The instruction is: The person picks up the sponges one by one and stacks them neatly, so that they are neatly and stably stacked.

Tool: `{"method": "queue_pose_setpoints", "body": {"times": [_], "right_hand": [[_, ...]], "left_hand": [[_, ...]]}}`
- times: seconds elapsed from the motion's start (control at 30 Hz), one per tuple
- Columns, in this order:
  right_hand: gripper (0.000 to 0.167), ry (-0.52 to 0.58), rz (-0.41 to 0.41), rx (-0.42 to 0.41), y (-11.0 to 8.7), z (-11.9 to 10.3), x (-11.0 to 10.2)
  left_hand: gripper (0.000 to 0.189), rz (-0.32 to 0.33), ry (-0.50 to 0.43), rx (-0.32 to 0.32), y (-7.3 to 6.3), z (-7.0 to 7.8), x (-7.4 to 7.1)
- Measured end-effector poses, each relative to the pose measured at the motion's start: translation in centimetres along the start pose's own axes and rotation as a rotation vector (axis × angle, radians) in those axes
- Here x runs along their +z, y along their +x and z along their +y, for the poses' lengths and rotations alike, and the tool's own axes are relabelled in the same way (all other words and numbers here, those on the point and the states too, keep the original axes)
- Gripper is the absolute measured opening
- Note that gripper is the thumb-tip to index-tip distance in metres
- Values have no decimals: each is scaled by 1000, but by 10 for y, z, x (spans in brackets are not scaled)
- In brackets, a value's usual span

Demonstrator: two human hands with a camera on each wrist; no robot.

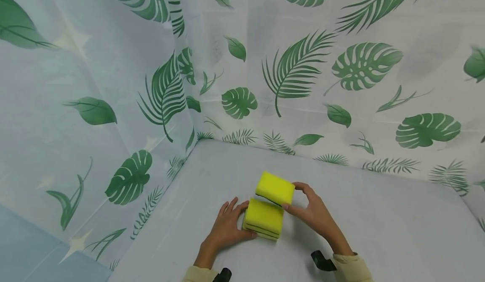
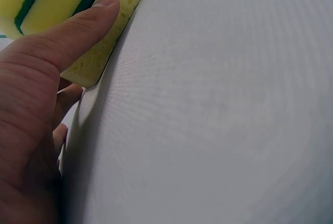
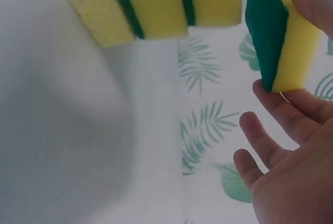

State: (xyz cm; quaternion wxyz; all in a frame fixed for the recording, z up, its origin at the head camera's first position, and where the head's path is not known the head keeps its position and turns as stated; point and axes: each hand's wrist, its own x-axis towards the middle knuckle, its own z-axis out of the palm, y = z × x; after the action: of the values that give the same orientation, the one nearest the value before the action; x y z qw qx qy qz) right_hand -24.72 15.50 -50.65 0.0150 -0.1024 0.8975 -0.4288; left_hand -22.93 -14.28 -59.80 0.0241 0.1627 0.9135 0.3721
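A stack of yellow sponges (image 1: 264, 215) with dark green scouring sides stands on the white surface, three layers deep in the right wrist view. My left hand (image 1: 226, 228) grips the stack from its left, the thumb (image 2: 91, 24) lying across the lower layers and the other fingers around the far side. Just above and behind the stack, my right hand (image 1: 317, 211) pinches a single sponge (image 1: 275, 188) between thumb and fingers. In the right wrist view its green scouring side (image 3: 268, 34) faces the stack, with a gap between them; two fingers stay off the sponge.
The white tabletop (image 1: 379, 219) spreads out around the sponges. Leaf-printed cloth walls (image 1: 303, 147) rise behind it and along the left side (image 1: 125, 155), meeting at the back left corner. Black wrist devices (image 1: 323, 261) sit by both sleeves.
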Motion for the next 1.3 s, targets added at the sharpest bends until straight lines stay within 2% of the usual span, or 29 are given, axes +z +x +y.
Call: {"method": "queue_pose_setpoints", "body": {"times": [0.17,0.33,0.67,0.87,1.3], "right_hand": [[79,21,2,-45,-11,-9,0],[80,20,-3,-56,-21,-15,3],[79,28,5,-89,-34,-14,14],[78,7,14,-133,-36,-13,19],[76,-3,13,-182,-34,-9,26]], "left_hand": [[97,3,-20,-13,-1,2,-1],[97,9,-27,-36,-1,1,-1],[96,7,-21,-6,-1,0,-2],[95,6,-18,13,-1,0,-2],[97,0,4,1,0,2,-3]]}}
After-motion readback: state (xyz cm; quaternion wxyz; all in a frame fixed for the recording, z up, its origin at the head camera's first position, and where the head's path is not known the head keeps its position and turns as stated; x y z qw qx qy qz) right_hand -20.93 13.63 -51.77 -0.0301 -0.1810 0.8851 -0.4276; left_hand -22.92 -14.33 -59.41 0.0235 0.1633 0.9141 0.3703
